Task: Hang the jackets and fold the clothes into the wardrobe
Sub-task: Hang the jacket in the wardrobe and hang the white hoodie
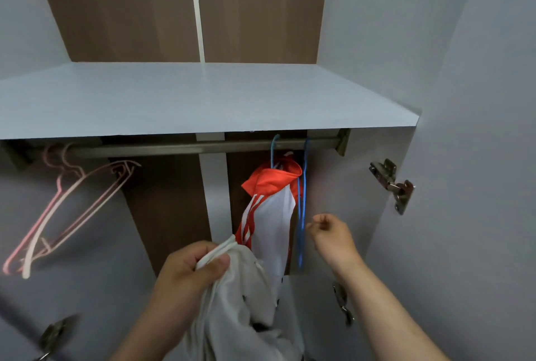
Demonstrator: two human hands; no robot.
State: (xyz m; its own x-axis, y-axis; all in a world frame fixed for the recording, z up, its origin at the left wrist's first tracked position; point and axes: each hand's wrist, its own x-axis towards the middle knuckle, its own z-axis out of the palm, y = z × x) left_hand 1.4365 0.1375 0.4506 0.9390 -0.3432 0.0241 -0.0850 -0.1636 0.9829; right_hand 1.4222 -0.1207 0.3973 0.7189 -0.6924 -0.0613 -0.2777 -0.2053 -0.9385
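A red and white jacket (272, 204) hangs on a blue hanger from the metal rail (179, 148) at the right of the wardrobe. An empty blue hanger (301, 215) hangs just right of it. My left hand (188, 270) grips the collar of a white garment (235, 302), which droops below. My right hand (330, 233) is raised beside the empty blue hanger, fingers curled, with nothing visibly in it; it is close to the hanger without touching it.
Pink hangers (66, 207) dangle tilted from the rail's left end. A pale shelf (203, 99) spans the wardrobe above the rail. A door hinge (391, 183) juts from the right side panel, with another hinge (343, 304) lower down.
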